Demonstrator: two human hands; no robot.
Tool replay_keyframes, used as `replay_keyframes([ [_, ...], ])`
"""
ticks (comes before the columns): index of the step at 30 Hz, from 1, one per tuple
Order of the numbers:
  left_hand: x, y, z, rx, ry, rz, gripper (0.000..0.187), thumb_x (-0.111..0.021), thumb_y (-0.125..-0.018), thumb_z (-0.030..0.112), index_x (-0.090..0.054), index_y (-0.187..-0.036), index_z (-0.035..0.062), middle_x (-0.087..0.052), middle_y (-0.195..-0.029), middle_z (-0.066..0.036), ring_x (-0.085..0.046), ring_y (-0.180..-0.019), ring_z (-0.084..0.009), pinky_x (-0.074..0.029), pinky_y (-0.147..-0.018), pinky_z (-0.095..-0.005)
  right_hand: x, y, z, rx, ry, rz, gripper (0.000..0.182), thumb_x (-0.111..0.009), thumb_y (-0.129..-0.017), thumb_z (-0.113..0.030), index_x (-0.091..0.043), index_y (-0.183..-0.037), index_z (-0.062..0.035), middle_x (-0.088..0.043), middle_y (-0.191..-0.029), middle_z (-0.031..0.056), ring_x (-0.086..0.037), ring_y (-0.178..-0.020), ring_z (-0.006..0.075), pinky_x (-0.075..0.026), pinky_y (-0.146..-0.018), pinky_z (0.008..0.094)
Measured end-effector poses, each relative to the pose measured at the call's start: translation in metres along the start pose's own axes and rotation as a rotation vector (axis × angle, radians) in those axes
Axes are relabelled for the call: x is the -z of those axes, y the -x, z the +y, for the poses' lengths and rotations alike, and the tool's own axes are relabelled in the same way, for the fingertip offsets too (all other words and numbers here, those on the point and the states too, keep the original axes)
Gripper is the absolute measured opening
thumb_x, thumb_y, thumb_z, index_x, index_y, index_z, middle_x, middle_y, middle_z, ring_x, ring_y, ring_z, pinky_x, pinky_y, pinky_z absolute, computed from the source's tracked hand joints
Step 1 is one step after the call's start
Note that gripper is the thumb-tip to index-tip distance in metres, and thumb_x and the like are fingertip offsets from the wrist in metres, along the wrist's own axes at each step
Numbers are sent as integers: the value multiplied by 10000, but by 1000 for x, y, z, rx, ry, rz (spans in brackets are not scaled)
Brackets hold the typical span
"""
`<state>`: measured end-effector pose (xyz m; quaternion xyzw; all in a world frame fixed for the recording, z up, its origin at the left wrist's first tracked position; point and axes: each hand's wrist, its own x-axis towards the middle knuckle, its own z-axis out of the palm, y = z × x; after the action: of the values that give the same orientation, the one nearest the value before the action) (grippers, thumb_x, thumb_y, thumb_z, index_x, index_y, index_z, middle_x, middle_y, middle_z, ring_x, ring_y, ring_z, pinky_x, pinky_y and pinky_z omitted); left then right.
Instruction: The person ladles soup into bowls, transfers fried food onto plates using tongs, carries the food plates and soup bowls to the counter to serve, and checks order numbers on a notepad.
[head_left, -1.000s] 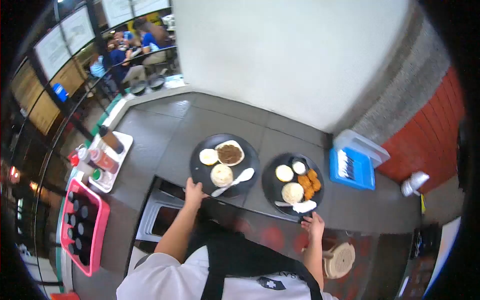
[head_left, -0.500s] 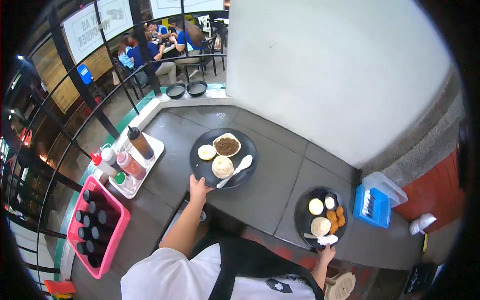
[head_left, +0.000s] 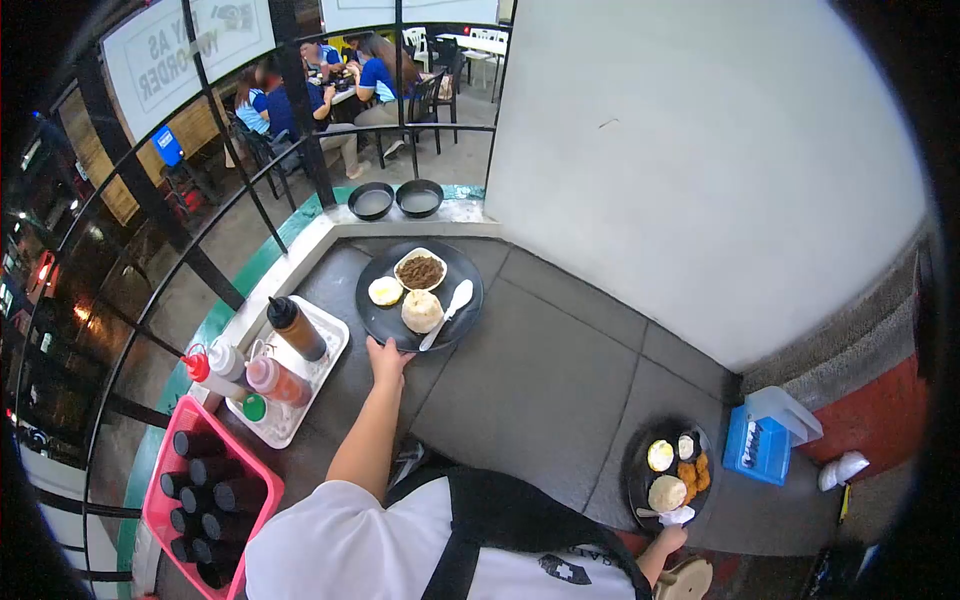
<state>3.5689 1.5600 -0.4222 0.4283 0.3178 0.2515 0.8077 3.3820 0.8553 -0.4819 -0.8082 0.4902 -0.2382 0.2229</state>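
Observation:
My left hand (head_left: 388,362) grips the near rim of a black plate (head_left: 385,322) over the grey counter, fingers partly hidden beneath it. That plate carries a mound of rice (head_left: 422,312), an egg (head_left: 385,291), a white dish of brown minced meat (head_left: 420,271) and a white-wrapped spoon (head_left: 448,314). At the right, my right hand (head_left: 670,541) is closed at the near edge of a second black plate (head_left: 640,462). Rice (head_left: 667,493), an egg (head_left: 660,455), breaded fried pieces (head_left: 694,478), a small sauce cup (head_left: 687,445) and wrapped cutlery (head_left: 675,516) lie on it.
Left of the counter stand a white tray (head_left: 318,385) of sauce bottles and a pink basket (head_left: 262,478) of dark-topped bottles. Two black pans (head_left: 420,198) sit on the ledge by the railing. A blue box (head_left: 757,447) is at right. People sit beyond the bars.
The left plate has moved left and farther back across the counter with my left hand. My view has shifted; the right plate stays near the blue box with my right hand at its edge.

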Motion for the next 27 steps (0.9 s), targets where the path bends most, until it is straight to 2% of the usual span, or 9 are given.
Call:
replay_keyframes([
  [7,-9,-33,11,38,-63,92,430,-446,-959,55,-265,-1349,36,-486,-1243,-193,-619,-1000,-336,-571,-764,-503,-13,-14,20,-50,93,16,340,-500,-866,-181,-621,-911,134,-631,-877,329,-596,-789,488,-444,-703,516],
  [10,-9,-38,11,34,-52,104,418,-470,-951,61,-331,-1342,4,-478,-1252,-189,-611,-989,-331,-592,-706,-462,-20,-17,28,31,37,154,359,-555,-857,-234,-652,-789,104,-661,-755,264,-641,-680,403,-464,-586,489],
  [12,-8,-43,5,-38,-168,179,516,-516,-940,103,-302,-1399,1,-473,-1268,-193,-579,-1044,-331,-608,-660,-415,-15,-16,22,-34,14,79,346,-519,-867,-210,-636,-875,115,-634,-864,319,-613,-763,458,-451,-670,513],
  [15,-2,-40,1,-437,-534,306,636,-606,-880,153,-297,-1395,-55,-431,-1313,-278,-457,-1189,-397,-344,-1029,-411,-4,-28,17,77,326,-101,371,-499,-883,-220,-634,-949,119,-619,-961,344,-605,-848,477,-450,-749,521],
  [16,-2,-28,12,-454,-639,316,622,-618,-864,152,-323,-1371,-54,-424,-1307,-285,-428,-1211,-392,-340,-1039,-422,0,-33,18,154,491,-175,384,-498,-888,-232,-637,-964,118,-619,-982,344,-607,-870,473,-452,-768,520],
  [19,20,-11,17,-554,-913,230,617,-624,-851,121,-324,-1369,-31,-377,-1347,-259,-454,-1187,-374,-357,-1037,-433,-17,-55,45,236,234,60,330,-498,-895,-280,-642,-802,2,-648,-786,208,-625,-716,394,-459,-588,495],
  [21,30,1,24,-487,-687,193,600,-611,-853,92,-328,-1369,-27,-333,-1389,-251,-458,-1202,-364,-376,-1034,-428,-22,-70,57,471,402,32,286,-524,-861,-267,-621,-808,-3,-648,-785,204,-639,-770,382,-491,-634,478],
  [25,50,0,11,-493,-510,201,565,-586,-856,42,-340,-1361,-30,-249,-1458,-242,-449,-1244,-349,-400,-1033,-417,-5,-38,-11,395,334,-174,295,-514,-873,-225,-605,-910,53,-644,-921,237,-627,-893,389,-489,-755,462],
  [27,55,1,6,-507,-611,222,562,-590,-847,32,-352,-1352,-36,-285,-1441,-243,-419,-1273,-355,-393,-1039,-408,0,-30,-45,441,492,-357,421,-439,-953,-215,-586,-1112,147,-615,-1101,305,-601,-994,416,-451,-868,462],
])
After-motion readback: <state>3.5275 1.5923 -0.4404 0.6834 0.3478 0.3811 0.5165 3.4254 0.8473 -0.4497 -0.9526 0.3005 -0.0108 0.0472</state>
